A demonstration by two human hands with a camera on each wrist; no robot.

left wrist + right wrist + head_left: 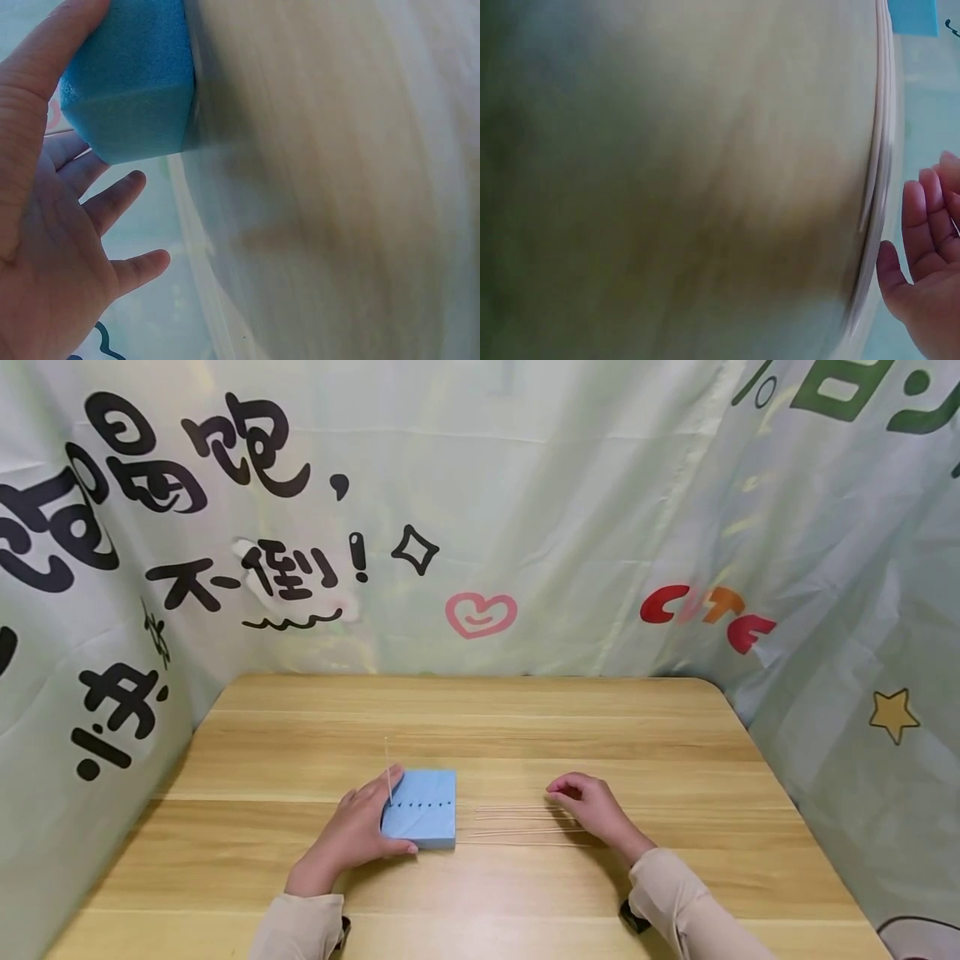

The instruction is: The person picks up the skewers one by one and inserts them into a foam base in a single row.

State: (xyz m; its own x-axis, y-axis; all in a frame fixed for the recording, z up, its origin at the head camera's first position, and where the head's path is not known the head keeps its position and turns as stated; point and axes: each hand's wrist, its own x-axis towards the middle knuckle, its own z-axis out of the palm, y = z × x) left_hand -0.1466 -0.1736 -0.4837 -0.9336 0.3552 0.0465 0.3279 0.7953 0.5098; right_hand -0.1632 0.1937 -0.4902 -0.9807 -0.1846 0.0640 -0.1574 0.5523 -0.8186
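A blue foam block [423, 827] rests on the table with a row of small dark holes across its top. My left hand [360, 822] grips it from the left, thumb at the near side and fingers at the far side. In the left wrist view the lower fingers spread free below the foam block [135, 97]. One thin stick [387, 768] stands upright at the leftmost end of the row. Several thin wooden sticks [510, 832] lie to the right of the block. My right hand [592, 806] hovers over their right end, fingers loosely curled, with no stick visible in it.
The wooden table [480, 718] has rounded far corners. A pale printed curtain [525, 527] hangs behind it and along both sides. Dark bands show at both cuffs, including a wristband [634, 918] on the right.
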